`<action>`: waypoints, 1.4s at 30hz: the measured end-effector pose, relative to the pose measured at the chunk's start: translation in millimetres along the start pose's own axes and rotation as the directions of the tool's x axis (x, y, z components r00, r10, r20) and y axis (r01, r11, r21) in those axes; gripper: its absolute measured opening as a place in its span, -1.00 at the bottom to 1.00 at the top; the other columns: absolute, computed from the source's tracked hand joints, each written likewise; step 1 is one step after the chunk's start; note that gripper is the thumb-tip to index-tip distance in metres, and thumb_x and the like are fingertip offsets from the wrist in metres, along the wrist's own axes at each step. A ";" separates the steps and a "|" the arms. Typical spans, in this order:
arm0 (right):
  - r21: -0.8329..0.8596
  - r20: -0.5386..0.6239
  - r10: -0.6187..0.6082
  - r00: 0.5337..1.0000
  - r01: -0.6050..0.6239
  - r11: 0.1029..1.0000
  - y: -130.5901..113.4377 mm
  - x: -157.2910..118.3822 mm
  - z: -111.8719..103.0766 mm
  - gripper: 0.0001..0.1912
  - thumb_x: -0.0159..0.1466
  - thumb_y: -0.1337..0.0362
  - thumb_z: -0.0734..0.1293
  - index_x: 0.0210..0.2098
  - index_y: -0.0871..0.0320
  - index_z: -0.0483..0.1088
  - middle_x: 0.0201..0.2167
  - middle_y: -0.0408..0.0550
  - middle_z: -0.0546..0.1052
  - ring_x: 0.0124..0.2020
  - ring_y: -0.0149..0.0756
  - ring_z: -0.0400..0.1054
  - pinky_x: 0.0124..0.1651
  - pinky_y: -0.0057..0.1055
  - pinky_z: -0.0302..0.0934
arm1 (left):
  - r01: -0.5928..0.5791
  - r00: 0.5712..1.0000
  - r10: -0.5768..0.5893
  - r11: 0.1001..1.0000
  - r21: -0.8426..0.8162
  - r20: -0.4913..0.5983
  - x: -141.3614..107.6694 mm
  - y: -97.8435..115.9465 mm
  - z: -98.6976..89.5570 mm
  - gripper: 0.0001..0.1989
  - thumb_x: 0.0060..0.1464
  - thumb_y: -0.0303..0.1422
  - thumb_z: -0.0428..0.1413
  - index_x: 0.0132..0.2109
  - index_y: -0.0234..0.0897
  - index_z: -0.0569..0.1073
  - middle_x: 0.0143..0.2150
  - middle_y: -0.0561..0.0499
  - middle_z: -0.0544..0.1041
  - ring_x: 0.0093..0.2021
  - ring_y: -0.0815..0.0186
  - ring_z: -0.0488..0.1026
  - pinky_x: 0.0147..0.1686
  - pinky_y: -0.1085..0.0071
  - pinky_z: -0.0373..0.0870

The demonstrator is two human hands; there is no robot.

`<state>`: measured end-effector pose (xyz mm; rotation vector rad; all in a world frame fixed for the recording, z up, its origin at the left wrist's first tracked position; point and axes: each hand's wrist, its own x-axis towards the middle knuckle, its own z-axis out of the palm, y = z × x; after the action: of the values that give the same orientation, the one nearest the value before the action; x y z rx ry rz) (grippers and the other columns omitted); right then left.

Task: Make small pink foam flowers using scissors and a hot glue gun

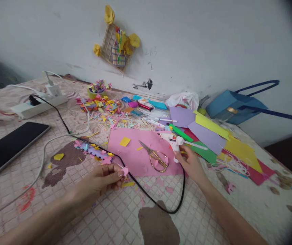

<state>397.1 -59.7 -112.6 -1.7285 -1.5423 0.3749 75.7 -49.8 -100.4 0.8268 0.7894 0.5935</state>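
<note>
Between thumb and fingers, my left hand (pixel 107 177) pinches a small pink paper piece (pixel 125 170). My right hand (pixel 189 163) is closed round the handle of a white glue gun (pixel 175 143), whose nozzle points left and whose glue stick sticks out to the right. Gold-handled scissors (pixel 157 158) lie on a pink sheet (pixel 133 163) between the hands. A purple strip with paper flowers (pixel 93 151) rests just beyond my left hand. The glue gun's black cable (pixel 158 205) loops in front of the pink sheet.
On the left lie a black phone (pixel 13 146) and a white power strip (pixel 40 106). Paper scraps (pixel 100 103) are piled at the back. Coloured sheets (pixel 209 134) and white string (pixel 234 165) lie at the right, near a blue bag (pixel 232 107).
</note>
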 end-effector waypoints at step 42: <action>0.508 0.651 0.015 0.759 -0.450 0.735 -120.2 -48.7 81.7 -0.71 0.13 0.11 0.35 -0.49 0.19 0.25 -0.72 -0.31 0.25 -0.74 -0.59 0.06 -0.72 -0.65 -0.07 | -0.158 0.987 0.157 0.845 0.511 0.046 -6.0 7.8 4.5 -0.79 0.04 -0.28 0.05 -0.41 -0.36 0.41 -0.51 0.05 0.42 -0.47 0.38 0.32 -0.43 0.47 0.25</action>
<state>246.4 -81.0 -94.7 -1.2813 -1.3277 1.5605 74.6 -51.7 -89.8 1.3975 0.8982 0.5301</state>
